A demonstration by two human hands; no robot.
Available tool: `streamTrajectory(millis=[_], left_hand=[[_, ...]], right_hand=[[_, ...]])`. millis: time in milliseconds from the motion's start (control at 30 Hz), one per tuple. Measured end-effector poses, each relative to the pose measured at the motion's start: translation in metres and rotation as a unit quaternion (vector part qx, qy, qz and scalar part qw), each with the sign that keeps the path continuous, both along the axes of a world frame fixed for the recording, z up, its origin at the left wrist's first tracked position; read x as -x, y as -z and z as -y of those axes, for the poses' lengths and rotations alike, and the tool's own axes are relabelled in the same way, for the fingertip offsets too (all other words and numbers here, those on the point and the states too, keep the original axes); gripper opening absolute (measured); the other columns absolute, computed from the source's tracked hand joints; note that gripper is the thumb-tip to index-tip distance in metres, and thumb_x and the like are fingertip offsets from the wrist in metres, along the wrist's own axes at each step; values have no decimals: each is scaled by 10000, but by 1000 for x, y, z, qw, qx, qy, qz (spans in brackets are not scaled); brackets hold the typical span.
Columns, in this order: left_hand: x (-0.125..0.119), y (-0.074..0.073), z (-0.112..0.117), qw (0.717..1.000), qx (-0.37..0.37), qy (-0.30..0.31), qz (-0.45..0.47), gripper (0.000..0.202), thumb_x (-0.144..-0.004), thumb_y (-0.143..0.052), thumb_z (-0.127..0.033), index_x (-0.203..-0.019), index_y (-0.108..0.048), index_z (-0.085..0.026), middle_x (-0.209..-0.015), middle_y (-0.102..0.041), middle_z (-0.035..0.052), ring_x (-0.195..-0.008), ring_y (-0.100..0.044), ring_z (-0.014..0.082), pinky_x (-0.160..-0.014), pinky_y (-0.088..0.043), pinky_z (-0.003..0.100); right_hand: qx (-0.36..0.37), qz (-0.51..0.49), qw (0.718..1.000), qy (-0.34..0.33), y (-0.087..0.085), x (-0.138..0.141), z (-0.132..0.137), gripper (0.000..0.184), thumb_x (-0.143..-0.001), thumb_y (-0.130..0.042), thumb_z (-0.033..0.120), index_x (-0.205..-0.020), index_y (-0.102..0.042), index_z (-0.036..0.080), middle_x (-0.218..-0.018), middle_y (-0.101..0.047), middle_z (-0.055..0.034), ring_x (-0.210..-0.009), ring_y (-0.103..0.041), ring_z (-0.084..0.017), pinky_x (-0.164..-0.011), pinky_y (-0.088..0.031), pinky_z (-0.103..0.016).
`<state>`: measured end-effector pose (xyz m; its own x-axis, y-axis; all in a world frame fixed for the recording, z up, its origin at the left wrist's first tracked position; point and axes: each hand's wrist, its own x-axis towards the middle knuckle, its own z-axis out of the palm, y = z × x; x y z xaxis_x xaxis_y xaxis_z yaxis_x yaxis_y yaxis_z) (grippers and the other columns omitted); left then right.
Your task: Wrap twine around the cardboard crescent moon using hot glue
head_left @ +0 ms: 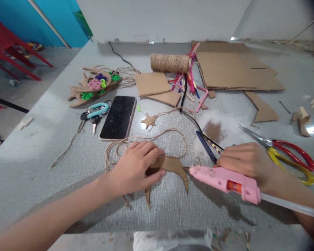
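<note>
My left hand (138, 165) grips a cardboard crescent (172, 163) between thumb and fingers, low over the grey table. Its curved tip points down to the right, and part of it is hidden under the hand. Loose jute twine (181, 134) loops around behind the hand. My right hand (244, 158) is closed around a pink hot glue gun (211, 174) lying on its side, with a clear glue stick (285, 204) sticking out of its back. The gun's nozzle is close to the crescent's right edge; whether they touch I cannot tell. A small cardboard star (148, 120) on twine lies beyond.
Red-and-yellow scissors (279, 148) lie beside my right wrist. A phone (119, 118), keys (94, 122) and a twine-wrapped piece with flowers (95, 85) are at left. Farther back are a twine spool (169, 63), pipe cleaners (191, 78) and cardboard sheets (232, 66). A black cord (193, 120) trails to the gun.
</note>
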<state>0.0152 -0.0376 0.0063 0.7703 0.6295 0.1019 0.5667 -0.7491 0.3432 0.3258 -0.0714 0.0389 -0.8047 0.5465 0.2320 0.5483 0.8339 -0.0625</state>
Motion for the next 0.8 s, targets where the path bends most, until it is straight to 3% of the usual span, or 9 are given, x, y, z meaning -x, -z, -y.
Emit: streamTrajectory(millis=[433,800], left_hand=[[0,0,0,1000,8,-2,-7,313,-863,-541,-404,-1069,-551,-169,-988,-623,82,-889,-575,246,-747,-432,402],[0,-1,0,1000,1,-2,-5,307,-857,-547,-399,-1059,-565,-168,-972,-630,81,-873,-580,246,-737,-438,400]], right_hand=[[0,-18,1000,25,10,-5,7,273,-866,-411,143,-599,-401,198,-517,-399,20,-499,-309,-130,-508,-161,-308],[-2,8,1000,0,-7,2,2,274,-817,-412,109,-557,-429,193,-479,-427,23,-464,-344,-112,-480,-179,-280]])
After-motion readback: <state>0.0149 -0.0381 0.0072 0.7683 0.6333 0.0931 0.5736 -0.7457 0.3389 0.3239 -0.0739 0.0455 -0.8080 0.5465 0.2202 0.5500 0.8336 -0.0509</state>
